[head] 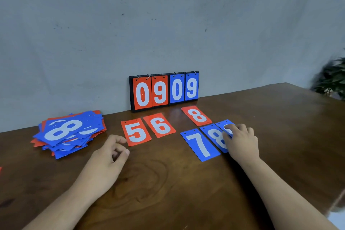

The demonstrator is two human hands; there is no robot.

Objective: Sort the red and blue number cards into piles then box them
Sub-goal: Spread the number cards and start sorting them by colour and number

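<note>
Right hand (240, 141) atop blue cards (212, 135)

Both bare forearms reach forward, hands low and well apart.
The left hand (110, 155) is turned side-on, fingers loosely curled, thumb near forefinger (nothing held); the right hand (241, 141) lies palm down, fingers gently bent, fingertips pressing downward.

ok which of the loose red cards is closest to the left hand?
The red 5: its near corner sits right by the left hand. The red 6 and red 8 lie farther right.
</note>
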